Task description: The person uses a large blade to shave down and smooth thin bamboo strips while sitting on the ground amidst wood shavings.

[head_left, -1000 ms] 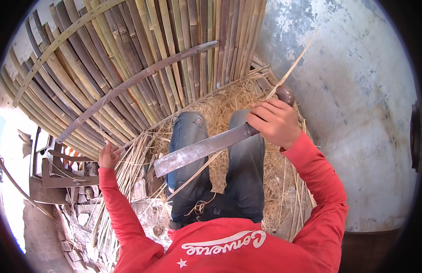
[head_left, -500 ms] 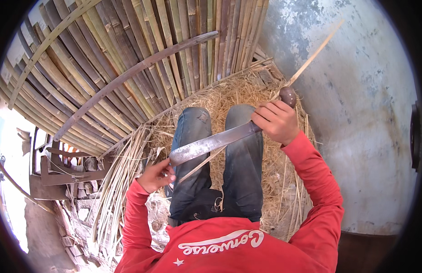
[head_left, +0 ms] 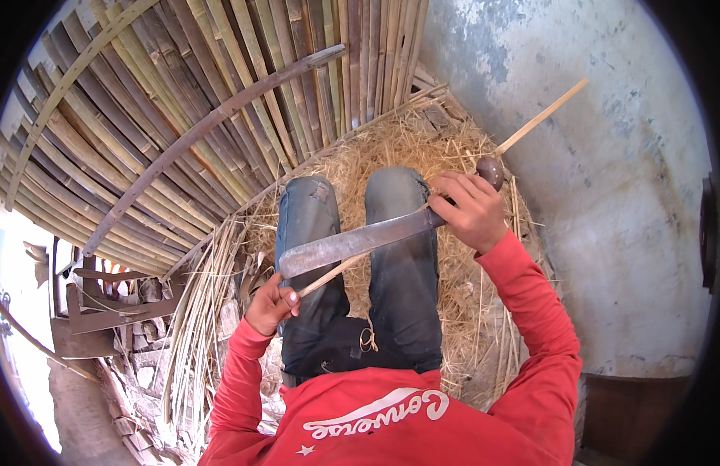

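Note:
In my right hand (head_left: pixel 470 208) is a large knife with a long, wide blade (head_left: pixel 356 243) and a dark rounded handle (head_left: pixel 490 171). The fingers wrap round the handle, and the blade slants across above both thighs, its blunt tip at the left. A thin pale bamboo strip (head_left: pixel 545 114) runs beneath the blade and past my right hand toward the upper right. My left hand (head_left: pixel 271 306) is closed on the strip's near end, thumb on top, right beside the blade tip. Whether the right fingers also press the strip is hidden.
Many split bamboo lengths (head_left: pixel 220 101) lean side by side at the upper left, crossed by curved slats. Shavings (head_left: pixel 391 140) cover the ground round my legs. A bundle of thin strips (head_left: pixel 196 334) lies to the left. A weathered grey-blue surface (head_left: pixel 608 233) stands at the right.
My left hand has closed on the strip's near end. The strip's far end has swung lower, and the blade has shifted slightly left. My right hand keeps its grip on the knife.

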